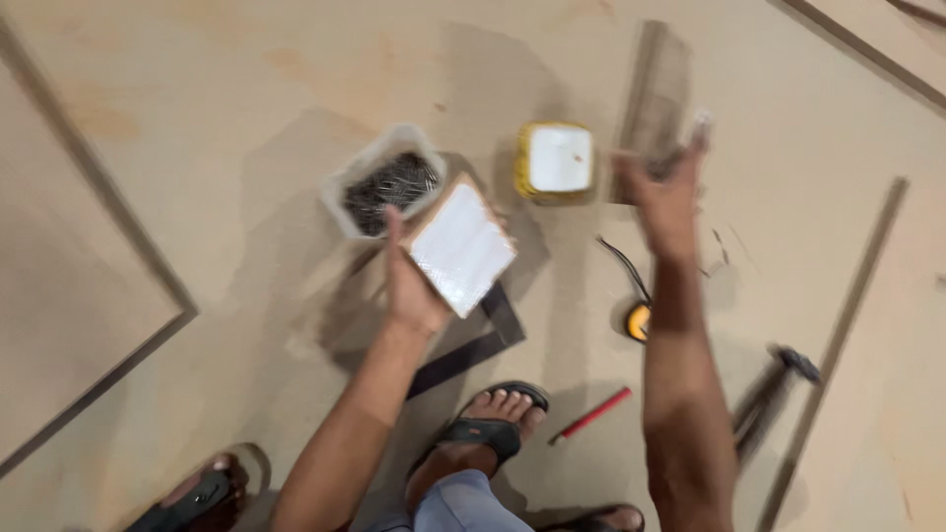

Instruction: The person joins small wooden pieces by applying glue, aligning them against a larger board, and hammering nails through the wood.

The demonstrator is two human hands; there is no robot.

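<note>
Warm, even light on the plywood floor (pixel 197 118); soft shadows under the arms, motion blur smearing the right hand (pixel 666 192).

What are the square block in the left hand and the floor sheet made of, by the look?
Square block: probably wood or board, with tan edges and a glossy white face that glints, likely laminate. Left hand grips it. Floor sheet: looks like plywood or board, matte tan with faint mottling; blur leaves it open.

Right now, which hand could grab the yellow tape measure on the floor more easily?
Probably the right hand: the tape measure lies just beside that forearm, while the left hand is already holding a white square block.
</note>
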